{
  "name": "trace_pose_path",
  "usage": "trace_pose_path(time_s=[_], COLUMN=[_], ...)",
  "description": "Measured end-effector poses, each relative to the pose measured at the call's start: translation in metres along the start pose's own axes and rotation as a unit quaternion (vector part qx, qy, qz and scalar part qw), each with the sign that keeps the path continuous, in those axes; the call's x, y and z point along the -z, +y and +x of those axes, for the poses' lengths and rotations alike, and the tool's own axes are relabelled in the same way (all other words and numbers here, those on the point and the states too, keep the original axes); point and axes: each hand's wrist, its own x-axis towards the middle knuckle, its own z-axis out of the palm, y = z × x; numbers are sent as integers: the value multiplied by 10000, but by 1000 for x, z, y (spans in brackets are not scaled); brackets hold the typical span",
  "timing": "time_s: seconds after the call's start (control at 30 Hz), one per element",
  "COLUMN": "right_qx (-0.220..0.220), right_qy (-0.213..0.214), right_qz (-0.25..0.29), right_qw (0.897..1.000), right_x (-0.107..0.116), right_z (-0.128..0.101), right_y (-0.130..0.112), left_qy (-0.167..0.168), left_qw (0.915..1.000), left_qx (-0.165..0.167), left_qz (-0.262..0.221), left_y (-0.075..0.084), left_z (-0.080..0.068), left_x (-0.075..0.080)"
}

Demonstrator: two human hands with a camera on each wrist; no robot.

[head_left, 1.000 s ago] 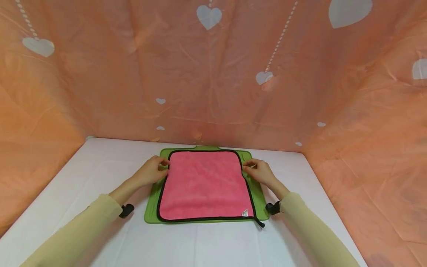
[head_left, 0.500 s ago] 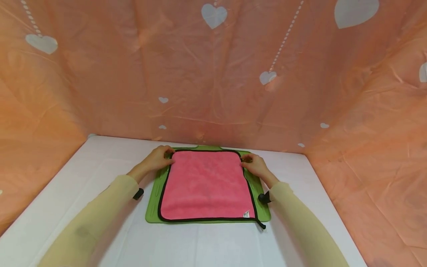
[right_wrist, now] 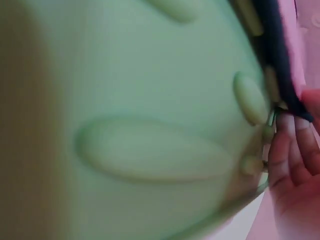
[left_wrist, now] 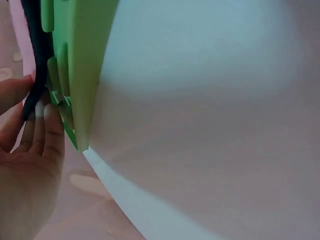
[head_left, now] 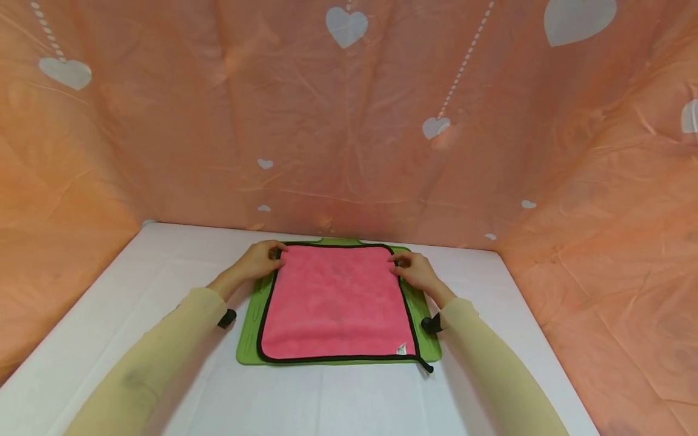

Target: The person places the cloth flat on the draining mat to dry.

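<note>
Having slid up the sides of the pink cloth [head_left: 335, 300] since a second ago, both hands are now at its far corners, while the cloth itself lies as flat as before. It is a square of fluffy pink fabric edged in black piping, with a small white tag and a black loop at its near right corner, spread smooth on the green mat [head_left: 246, 339], which sits on the white table [head_left: 163, 266]. The left hand [head_left: 256, 260] pinches the cloth's far left corner, thumb and fingers [left_wrist: 52, 120] closed on the black edge; the right hand [head_left: 414, 271] grips the far right corner likewise, fingertips [right_wrist: 287, 145] curled at the piping. Between the two hands runs the cloth's far edge, close to the mat's back rim
</note>
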Motion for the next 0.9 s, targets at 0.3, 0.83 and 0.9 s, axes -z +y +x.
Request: trace_pose_path(time_s=[0.3, 0.83, 0.9], right_qx=[29, 380, 376], right_qy=[181, -109, -93], right_qz=[-305, -826, -855], right_qw=[9994, 9958, 9956], right_x=[-4, -5, -1], right_z=[3, 1, -2], right_y=[-1, 0, -4], left_qy=[79, 62, 48], left_qw=[9989, 9961, 9960], left_qx=[-206, -354, -256], left_qz=[415, 809, 860], left_y=[-4, -4, -2], left_z=[1, 0, -2], left_x=[-5, -10, -7])
